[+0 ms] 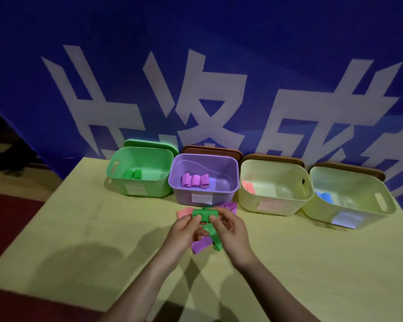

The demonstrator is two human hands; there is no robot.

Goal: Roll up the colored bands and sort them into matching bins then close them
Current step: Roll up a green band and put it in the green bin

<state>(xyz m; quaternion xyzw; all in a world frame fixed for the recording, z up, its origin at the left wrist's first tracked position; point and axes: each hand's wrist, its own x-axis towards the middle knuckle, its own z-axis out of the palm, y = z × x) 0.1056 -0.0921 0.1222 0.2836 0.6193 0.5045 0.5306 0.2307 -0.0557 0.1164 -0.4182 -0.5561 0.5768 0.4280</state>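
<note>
Left hand (186, 226): pinches left end of green band (205, 214).
Right hand (228, 225): fingers curled on roll's right end.
Green band: half-rolled, tail hanging, above table (84, 228), near purple bin (204, 180).

A pale yellow table (84, 228) fills the lower and middle part of the view, its surface matt and slightly creased like a cloth covering. Dark cast shadows (84, 259) lie across its near left portion. Directly behind the table's far edge hangs a deep blue banner (196, 31) printed with large white characters (196, 96), cut off at the right edge of the view. To the left of the table a dark red floor (7, 224) shows, with a paler strip (14, 182) beyond it. A dark, unlit area (5, 145) sits past the banner's left edge; its contents cannot be made out. Lighting is dim overall.
</note>
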